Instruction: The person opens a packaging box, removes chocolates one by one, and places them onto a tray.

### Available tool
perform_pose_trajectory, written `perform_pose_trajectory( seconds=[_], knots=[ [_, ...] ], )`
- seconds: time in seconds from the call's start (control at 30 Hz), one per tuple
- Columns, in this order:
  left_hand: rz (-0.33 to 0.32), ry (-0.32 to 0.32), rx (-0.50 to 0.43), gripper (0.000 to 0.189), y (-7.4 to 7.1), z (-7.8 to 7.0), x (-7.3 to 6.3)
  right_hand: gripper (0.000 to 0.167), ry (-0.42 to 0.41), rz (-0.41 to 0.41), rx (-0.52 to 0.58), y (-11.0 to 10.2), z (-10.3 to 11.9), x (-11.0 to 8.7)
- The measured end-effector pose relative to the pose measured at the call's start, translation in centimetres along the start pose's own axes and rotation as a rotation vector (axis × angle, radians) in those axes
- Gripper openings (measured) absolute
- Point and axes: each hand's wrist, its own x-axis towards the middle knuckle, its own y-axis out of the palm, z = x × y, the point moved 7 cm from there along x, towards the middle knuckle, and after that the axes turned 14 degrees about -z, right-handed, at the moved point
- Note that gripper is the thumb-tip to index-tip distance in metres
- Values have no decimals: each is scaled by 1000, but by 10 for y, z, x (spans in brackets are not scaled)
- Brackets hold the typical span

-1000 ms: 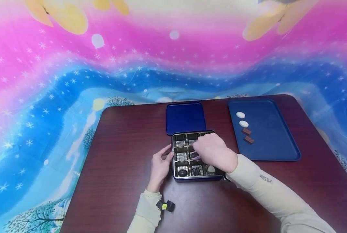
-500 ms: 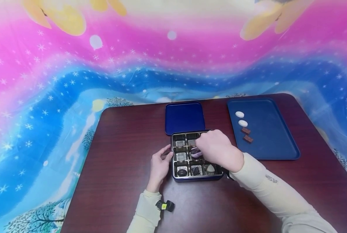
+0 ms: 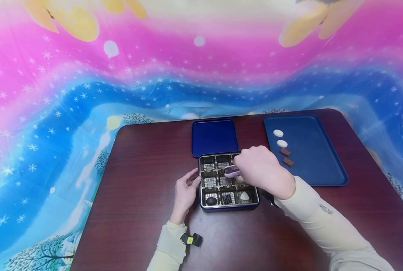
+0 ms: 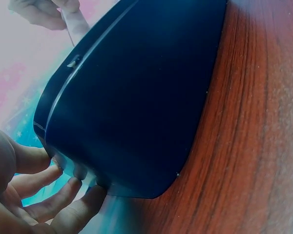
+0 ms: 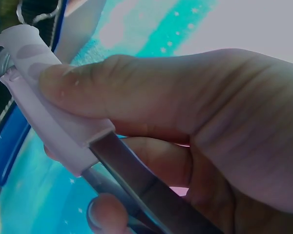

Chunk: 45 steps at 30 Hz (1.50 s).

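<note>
My right hand [image 3: 260, 167] grips a pair of tongs [image 5: 53, 105] with metal arms and pale purple tips. In the head view, the tongs' tips [image 3: 233, 171] hang over the middle of a blue tin [image 3: 230, 208]; what lies between them I cannot tell. A gold divided liner fills the tin. Its near row holds a dark oval chocolate [image 3: 211, 201], a dark ridged one [image 3: 227, 198] and a pale triangular one [image 3: 244, 196]. My left hand [image 3: 185, 194] rests its thumb and fingertips against the tin's left wall, close to a corner in the left wrist view.
A blue lid [image 3: 215, 138] lies behind the tin. To the right, a blue tray [image 3: 313, 150] bears two white ovals [image 3: 278, 133] and two brown blocks [image 3: 288, 161] along its left side. All stand on a dark red-brown table [image 3: 147, 169], with a printed cloth behind.
My right hand has moved to the right, drawing the tongs' tips up out of the middle compartment, and uncovering the pale triangular chocolate. My left hand stays at the tin's side.
</note>
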Motion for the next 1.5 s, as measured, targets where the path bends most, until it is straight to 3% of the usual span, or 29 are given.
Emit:
perform_pose_trajectory(
  seconds=[0.33, 0.67, 0.93, 1.33, 1.5],
  knots=[
    [14, 0, 14, 35, -1, 0, 0, 18, 135, -36, 32, -19, -39, -12],
    [28, -9, 5, 35, -1, -2, 2, 2, 256, 22, 52, -23, -78, -33],
    [36, -16, -1, 34, -1, -1, 2, 3, 319, 51, 79, -27, -108, -53],
    [45, -30, -24, 35, -1, -2, 2, 28, 439, 89, 102, -18, -156, -89],
    [44, -40, -45, 37, 0, -1, 3, 26, 495, 114, 105, -12, -173, -97]
  ],
)
